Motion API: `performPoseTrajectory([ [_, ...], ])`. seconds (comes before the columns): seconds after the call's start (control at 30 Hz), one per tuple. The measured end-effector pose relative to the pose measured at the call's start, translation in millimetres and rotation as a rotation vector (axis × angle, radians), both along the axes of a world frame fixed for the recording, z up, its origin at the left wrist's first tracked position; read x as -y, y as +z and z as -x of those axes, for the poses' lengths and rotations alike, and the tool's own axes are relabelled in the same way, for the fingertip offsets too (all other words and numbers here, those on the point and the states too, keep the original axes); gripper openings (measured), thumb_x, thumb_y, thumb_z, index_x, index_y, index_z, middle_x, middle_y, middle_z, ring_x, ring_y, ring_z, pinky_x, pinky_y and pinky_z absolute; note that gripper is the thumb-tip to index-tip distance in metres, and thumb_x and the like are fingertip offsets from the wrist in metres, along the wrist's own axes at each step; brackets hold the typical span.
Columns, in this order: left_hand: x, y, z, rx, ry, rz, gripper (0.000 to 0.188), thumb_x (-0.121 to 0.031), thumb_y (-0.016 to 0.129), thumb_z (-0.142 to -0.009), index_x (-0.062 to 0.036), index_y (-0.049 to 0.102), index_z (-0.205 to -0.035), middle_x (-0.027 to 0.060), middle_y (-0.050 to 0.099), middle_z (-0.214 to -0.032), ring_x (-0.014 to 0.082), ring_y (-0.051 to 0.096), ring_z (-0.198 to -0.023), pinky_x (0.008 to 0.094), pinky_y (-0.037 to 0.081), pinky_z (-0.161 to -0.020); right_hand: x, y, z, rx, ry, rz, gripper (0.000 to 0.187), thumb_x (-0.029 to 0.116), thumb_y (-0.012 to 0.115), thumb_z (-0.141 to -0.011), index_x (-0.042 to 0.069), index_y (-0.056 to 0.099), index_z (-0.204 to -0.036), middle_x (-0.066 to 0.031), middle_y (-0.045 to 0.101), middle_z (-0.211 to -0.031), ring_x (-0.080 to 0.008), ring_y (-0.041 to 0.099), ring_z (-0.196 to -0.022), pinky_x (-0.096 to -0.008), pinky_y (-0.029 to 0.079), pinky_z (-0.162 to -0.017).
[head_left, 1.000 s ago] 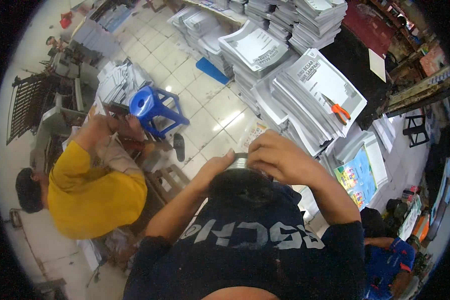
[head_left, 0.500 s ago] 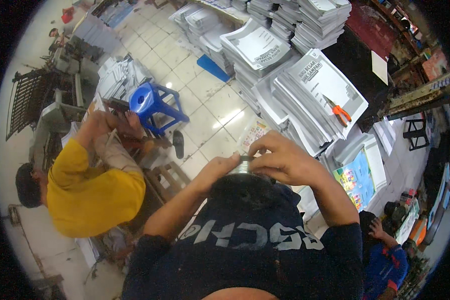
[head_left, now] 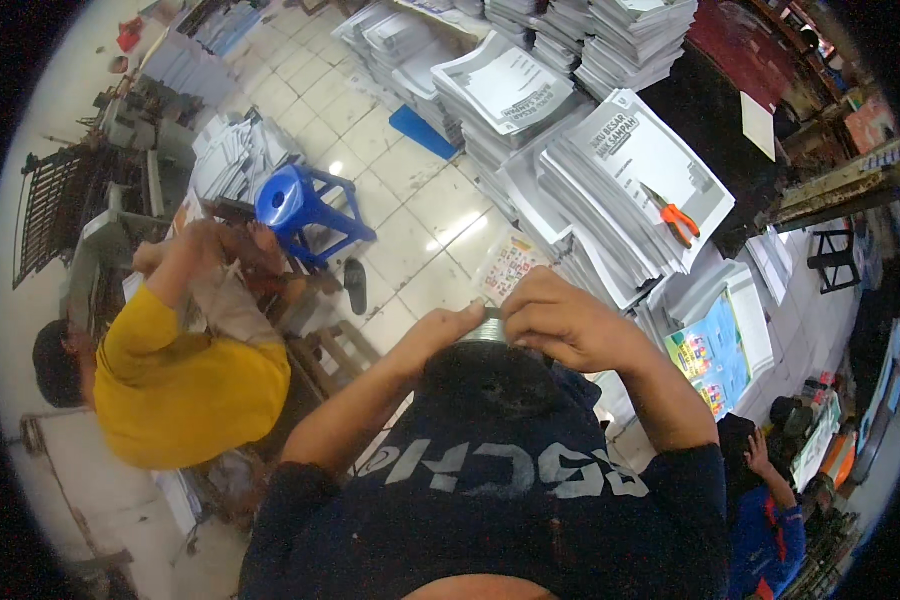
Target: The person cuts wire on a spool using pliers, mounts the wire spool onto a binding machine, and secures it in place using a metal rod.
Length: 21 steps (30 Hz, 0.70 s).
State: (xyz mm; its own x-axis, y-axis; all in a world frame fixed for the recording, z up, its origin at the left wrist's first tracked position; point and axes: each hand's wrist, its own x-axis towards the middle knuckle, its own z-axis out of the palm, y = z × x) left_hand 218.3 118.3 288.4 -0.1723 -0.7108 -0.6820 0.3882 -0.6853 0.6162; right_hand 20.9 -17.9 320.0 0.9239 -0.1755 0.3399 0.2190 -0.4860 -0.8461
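In front of my belly is a spool of silvery wire, its shiny windings showing between my hands. My left hand is closed on the spool's left side, thumb at the top. My right hand has bent fingers pressed together against the right side of the spool. Any loose wire end between those fingertips is too small to make out. Ahead to the right, pliers with orange handles rest on the top sheet of a stack of printed booklets.
Paper stacks fill the far right. A blue stool stands on the tiled floor to the left, near a seated person in a yellow shirt. Another person in blue is at the lower right. Colourful printed sheets lie beside my right arm.
My right fingers have drawn closer together at the spool, closing the gap under the raised finger. My left hand stays put. The person in blue has shifted a raised hand.
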Motion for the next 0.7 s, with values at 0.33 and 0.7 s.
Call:
performPoseTrajectory([
  [0.33, 5.0, -28.4, -0.6, 0.132, -0.067, 0.056, 0.059, -0.054, 0.045, -0.098, 0.0014, 0.066, -0.107, 0.0107, 0.068, -0.096, 0.0187, 0.064, -0.087, 0.0330, 0.051, -0.078, 9.1, 4.4, 12.3, -0.120, -0.018, 0.065, 0.009, 0.012, 0.064, -0.087, 0.006, 0.062, -0.093, -0.0097, 0.058, -0.103, -0.0297, 0.052, -0.100, -0.0390, 0.043, -0.088],
  [0.7, -23.9, -10.6, -10.9, -0.169, 0.044, 0.382, 0.076, -0.024, 0.082, -0.071, 0.0041, 0.048, -0.133, 0.0132, 0.060, -0.122, 0.0202, 0.055, -0.114, 0.0335, 0.042, -0.100, 207.6, -139.8, 154.0, -1.191, -1.123, 0.247, 0.062, 0.034, 0.077, -0.073, 0.009, 0.053, -0.123, -0.0195, 0.060, -0.123, -0.0384, 0.058, -0.114, -0.0468, 0.048, -0.094],
])
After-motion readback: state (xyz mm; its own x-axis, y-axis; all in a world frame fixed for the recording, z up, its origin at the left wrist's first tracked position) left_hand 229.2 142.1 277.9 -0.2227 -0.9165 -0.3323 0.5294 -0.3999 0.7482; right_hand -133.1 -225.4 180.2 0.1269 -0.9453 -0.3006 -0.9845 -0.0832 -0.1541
